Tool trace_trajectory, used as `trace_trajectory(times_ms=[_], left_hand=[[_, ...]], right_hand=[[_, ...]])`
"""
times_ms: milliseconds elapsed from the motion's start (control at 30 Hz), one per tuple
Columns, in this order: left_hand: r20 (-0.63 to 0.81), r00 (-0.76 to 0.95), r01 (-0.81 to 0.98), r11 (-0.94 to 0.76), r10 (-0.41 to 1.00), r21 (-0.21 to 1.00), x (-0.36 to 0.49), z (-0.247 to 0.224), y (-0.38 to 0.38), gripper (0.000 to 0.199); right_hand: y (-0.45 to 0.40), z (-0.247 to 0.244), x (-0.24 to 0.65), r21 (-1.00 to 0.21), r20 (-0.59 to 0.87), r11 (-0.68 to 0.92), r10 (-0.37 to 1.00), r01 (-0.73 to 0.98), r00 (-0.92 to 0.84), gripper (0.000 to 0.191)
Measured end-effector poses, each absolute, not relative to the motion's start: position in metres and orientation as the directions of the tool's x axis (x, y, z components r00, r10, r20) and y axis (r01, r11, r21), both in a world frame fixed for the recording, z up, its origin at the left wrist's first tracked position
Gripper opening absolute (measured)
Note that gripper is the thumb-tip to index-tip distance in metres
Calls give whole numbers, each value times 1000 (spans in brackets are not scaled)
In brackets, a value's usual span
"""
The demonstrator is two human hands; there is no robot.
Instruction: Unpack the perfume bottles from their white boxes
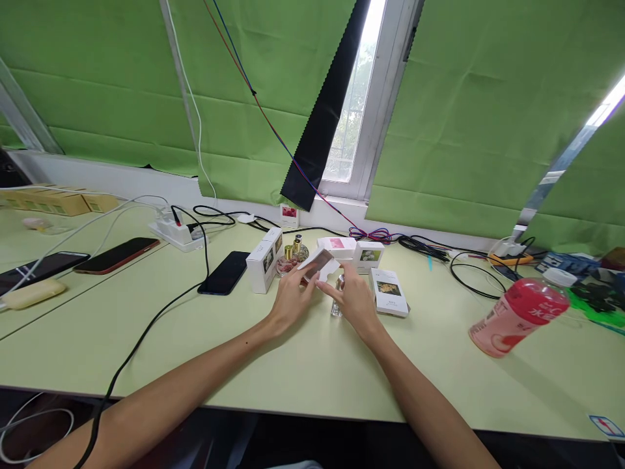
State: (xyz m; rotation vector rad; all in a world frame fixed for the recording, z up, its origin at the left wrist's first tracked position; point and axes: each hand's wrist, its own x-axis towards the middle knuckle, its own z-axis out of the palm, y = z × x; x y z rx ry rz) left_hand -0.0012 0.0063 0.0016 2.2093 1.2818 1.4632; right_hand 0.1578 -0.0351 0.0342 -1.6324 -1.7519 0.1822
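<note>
My left hand (pixel 291 301) grips a small white box (pixel 319 262) whose near end stands open, showing a greyish inside. Thumb and fingers of my right hand (pixel 359 301) are closed on the right edge of the same box, at its flap. Partly hidden beside my right hand, a clear glass bottle (pixel 336 309) rests on the table. Just behind my left hand are perfume bottles (pixel 293 253) with gold caps and pinkish glass. A white box with a dark picture (pixel 263 262) stands upright to their left. Another white box (pixel 389 292) lies flat right of my right hand.
Behind the hands are a pink-and-white box (pixel 336 246) and a white box with a floral picture (pixel 368 255). A black phone (pixel 225 272) lies left. A pink drink bottle (pixel 520 316) stands right. A black cable (pixel 146 352) crosses the table (pixel 303 378) on the left.
</note>
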Motion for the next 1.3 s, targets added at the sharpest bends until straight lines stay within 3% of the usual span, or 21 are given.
trace_trajectory(times_ms=[767, 1300], left_hand=[[629, 73, 529, -565, 774, 634, 0, 9, 3, 36], [613, 57, 515, -549, 788, 658, 2, 11, -1, 36]], right_hand=[[-24, 20, 160, -670, 425, 326, 905, 667, -15, 60], [-22, 16, 159, -564, 461, 262, 887, 783, 36, 44]])
